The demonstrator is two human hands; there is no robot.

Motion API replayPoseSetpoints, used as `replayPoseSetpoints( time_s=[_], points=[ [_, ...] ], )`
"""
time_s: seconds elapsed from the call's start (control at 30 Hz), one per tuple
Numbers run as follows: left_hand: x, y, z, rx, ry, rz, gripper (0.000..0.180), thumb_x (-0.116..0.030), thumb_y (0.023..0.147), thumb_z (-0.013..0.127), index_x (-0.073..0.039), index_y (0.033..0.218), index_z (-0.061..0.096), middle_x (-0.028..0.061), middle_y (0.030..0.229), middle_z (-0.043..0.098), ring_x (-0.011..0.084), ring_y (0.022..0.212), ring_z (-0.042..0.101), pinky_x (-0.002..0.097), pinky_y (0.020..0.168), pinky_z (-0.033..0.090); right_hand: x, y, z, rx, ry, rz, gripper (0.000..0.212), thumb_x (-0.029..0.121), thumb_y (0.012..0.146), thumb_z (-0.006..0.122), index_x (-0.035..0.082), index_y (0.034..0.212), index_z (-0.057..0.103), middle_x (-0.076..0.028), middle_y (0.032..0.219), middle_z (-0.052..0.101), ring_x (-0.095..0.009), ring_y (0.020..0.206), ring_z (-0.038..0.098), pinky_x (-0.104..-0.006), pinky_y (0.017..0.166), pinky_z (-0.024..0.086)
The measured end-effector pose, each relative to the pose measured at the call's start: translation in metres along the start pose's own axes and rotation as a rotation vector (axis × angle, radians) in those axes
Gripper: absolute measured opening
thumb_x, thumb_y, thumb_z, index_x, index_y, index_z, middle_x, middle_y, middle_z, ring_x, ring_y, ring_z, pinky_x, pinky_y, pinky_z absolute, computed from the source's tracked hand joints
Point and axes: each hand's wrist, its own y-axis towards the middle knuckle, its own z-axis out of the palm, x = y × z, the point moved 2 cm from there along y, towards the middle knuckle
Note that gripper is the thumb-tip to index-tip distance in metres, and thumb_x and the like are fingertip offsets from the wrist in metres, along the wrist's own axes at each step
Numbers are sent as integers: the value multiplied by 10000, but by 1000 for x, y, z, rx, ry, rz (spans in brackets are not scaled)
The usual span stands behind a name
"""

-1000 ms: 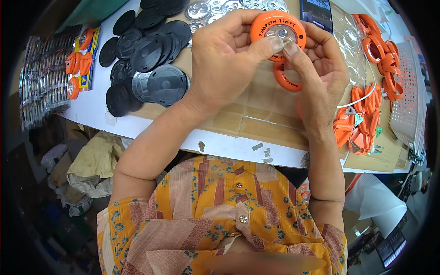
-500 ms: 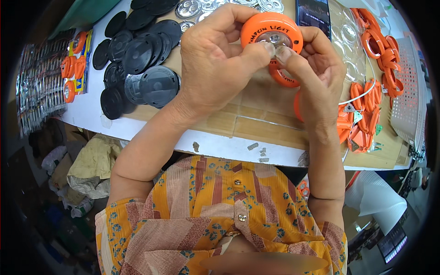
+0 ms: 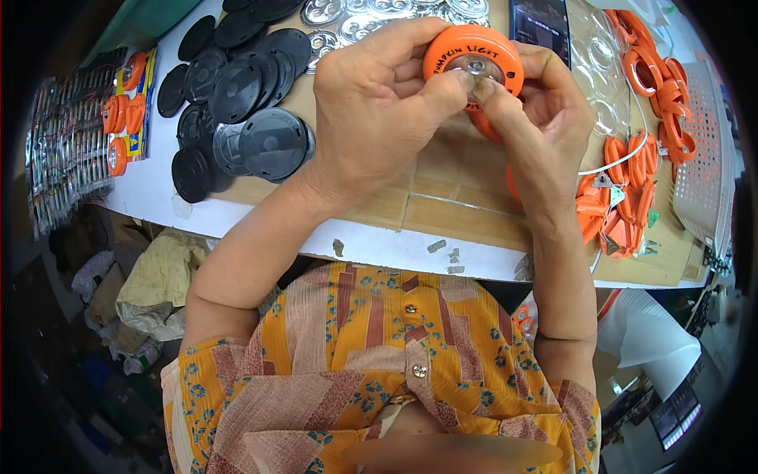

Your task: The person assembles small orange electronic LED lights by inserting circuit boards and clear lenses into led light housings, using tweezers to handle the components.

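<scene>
Both hands hold a round orange light (image 3: 509, 59) above the table. Its rim carries dark lettering and its centre is a shiny silver reflector. My left hand (image 3: 387, 103) grips the left side, with the thumb pressing on the reflector. From the other side my right hand (image 3: 545, 110) holds it, thumb bent against the same spot; the two thumb tips nearly meet. Whether a small part sits under the thumbs cannot be seen. Behind the light, another orange ring (image 3: 483, 126) shows partly below it, mostly hidden by the right hand.
Black discs (image 3: 272, 146) lie in a heap at the left, silver reflectors (image 3: 359, 28) at the back. A phone (image 3: 540, 28) stands beyond my right hand, beside clear lenses (image 3: 592, 63). Orange rings (image 3: 643, 67), orange housings (image 3: 624, 205) and a white basket (image 3: 703, 174) are at the right.
The orange light has shifted slightly right and down, covering more of the ring behind it. Both hands keep their grip, thumbs still on the reflector.
</scene>
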Motion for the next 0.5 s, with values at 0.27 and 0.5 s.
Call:
replayPoseSetpoints(
  time_s=[0.27, 0.5],
  points=[
    [-6, 15, -5, -31, 87, 402, 397, 68, 837, 733, 19, 1225, 666, 120, 1142, 715, 176, 1055, 700, 312, 934, 596, 10, 3, -5, -45, -259, -481, 312, -58, 791, 767, -37, 1067, 623, -82, 1001, 661, -102, 865, 616, -216, 650, 518],
    [-2, 16, -19, 84, 315, 677, 456, 63, 865, 736, 68, 1304, 610, 242, 1338, 595, 296, 1177, 656, 355, 953, 583, 12, -3, -1, -136, -218, -661, 419, -96, 745, 796, -54, 1116, 606, -145, 1101, 613, -217, 973, 646, -288, 805, 556]
  ],
)
